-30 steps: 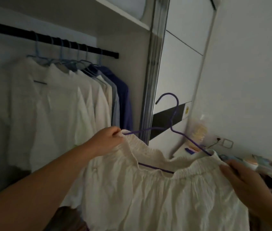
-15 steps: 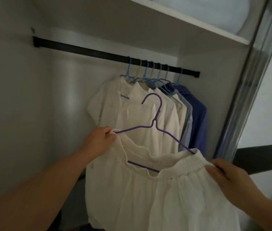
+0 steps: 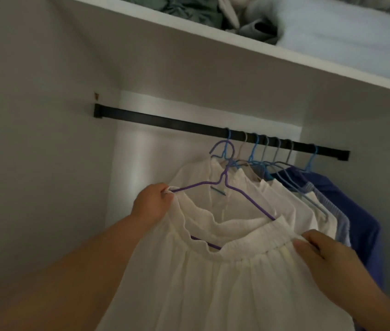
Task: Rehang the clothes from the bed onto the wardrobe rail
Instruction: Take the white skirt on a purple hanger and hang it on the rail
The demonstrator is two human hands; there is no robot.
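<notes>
My left hand sits at the left end of the thin purple wire hanger, its grip pinching together the hanger's tip and the gathered elastic waistband of the cream-white crinkled cotton skirt; my forearm runs down to the lower left corner; the skirt hangs from the hanger's sloping arms and its lower bar, the waistband sagging in the middle and the cloth falling out of view at the bottom; the hanger's hook rises up in front of the row of clothes, its curved top just below the black metal wardrobe rail, and I cannot tell whether it touches the rail or not; my right hand holds the right end of the waistband, its grip curled round the cloth with the thumb on top; behind the skirt, on the right half of the rail, hang several cream-white shirts on blue and grey wire hangers, then a pale blue striped shirt, then a dark blue shirt nearest the right wall; the left half of the rail is bare; above all this runs the white wardrobe shelf, with grey-green folded cloth to the left and a white bundle to the right.
</notes>
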